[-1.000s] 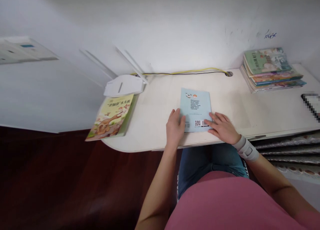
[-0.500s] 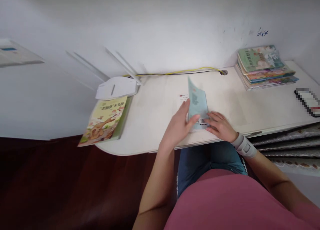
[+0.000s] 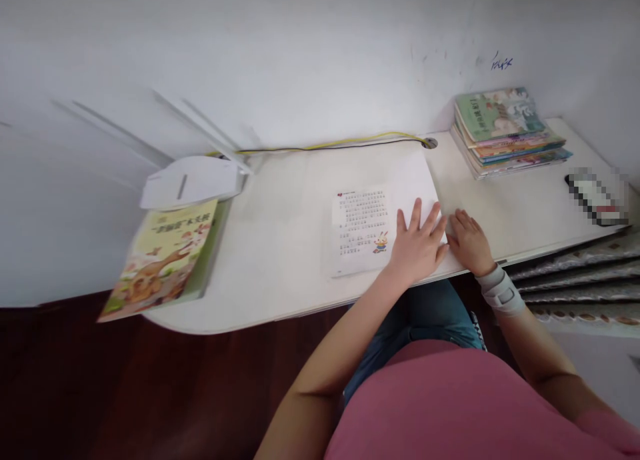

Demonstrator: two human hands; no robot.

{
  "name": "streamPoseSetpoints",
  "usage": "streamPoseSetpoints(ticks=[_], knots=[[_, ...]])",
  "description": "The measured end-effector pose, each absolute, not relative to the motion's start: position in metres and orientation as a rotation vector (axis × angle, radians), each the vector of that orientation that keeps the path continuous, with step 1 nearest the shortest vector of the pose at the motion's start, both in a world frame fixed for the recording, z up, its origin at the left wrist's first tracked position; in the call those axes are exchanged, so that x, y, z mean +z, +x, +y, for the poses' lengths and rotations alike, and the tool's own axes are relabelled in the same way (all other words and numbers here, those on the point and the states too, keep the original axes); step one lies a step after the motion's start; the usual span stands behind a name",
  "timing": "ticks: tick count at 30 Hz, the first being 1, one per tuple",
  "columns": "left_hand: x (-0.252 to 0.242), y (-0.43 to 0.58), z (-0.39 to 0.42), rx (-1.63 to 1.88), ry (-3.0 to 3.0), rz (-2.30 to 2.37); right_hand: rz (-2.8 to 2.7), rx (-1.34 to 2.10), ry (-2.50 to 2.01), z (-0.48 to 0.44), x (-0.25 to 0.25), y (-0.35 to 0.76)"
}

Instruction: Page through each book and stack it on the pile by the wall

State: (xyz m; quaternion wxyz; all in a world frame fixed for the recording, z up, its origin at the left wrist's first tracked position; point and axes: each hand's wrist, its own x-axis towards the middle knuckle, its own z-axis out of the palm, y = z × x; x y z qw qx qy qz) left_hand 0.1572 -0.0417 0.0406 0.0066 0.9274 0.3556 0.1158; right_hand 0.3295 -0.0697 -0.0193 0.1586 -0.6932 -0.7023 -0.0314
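A thin booklet (image 3: 363, 230) lies open on the white desk. Its left page carries printed text and a small cartoon rabbit, while the right page is plain white. My left hand (image 3: 416, 241) rests flat on that blank page with its fingers spread wide. Close beside the booklet's right edge, my right hand (image 3: 470, 242) lies palm down with its fingers extended and nearly together. Its fingertips are at or very near the page edge; I cannot tell if they touch it. A grey band (image 3: 501, 290) is around my right wrist.
Several stacked books (image 3: 503, 117) stand at the back right, with a phone (image 3: 597, 199) farther right. On the left, a yellow-covered book (image 3: 165, 253) overhangs the desk edge in front of a white router (image 3: 190, 183). Yellow and black cables (image 3: 320, 146) run along the wall.
The light-blue back cover, which stood raised between my hands, is now folded down to the right. My left hand has moved right and spread onto the page. The view has shifted.
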Motion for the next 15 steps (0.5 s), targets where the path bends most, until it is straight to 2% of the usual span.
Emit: streamPoseSetpoints(ticks=[15], knots=[[0.018, 0.175, -0.041, 0.121, 2.749, 1.304, -1.913, -0.008, -1.899, -0.069, -0.021, 0.327]])
